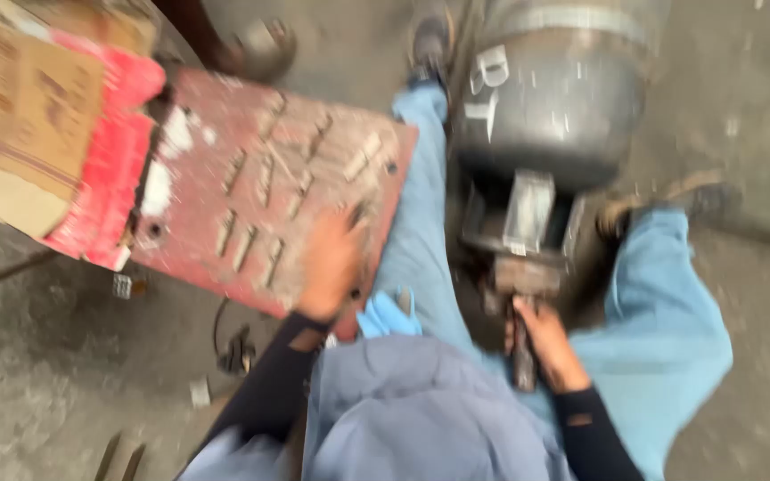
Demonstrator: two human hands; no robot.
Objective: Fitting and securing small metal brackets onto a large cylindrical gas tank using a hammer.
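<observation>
Resting flat, the left hand (331, 263) lies with fingers spread on one worn red metal plate (265, 183), gripping nothing; about ten short grey metal pieces (251, 191) lie on the plate just beyond its fingertips. Right hand (547, 343) is closed around one dark tool handle (523, 352). Directly above that grip sits one grey clamp block (528, 218), and beyond it one grey metal tank (550, 89). One cardboard box (24, 116) stands well left of the plate.

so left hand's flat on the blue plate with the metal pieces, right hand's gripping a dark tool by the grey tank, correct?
Not quite: in the head view the plate under the left hand is red, not blue. The right hand does grip a dark tool by the grey tank.
</observation>
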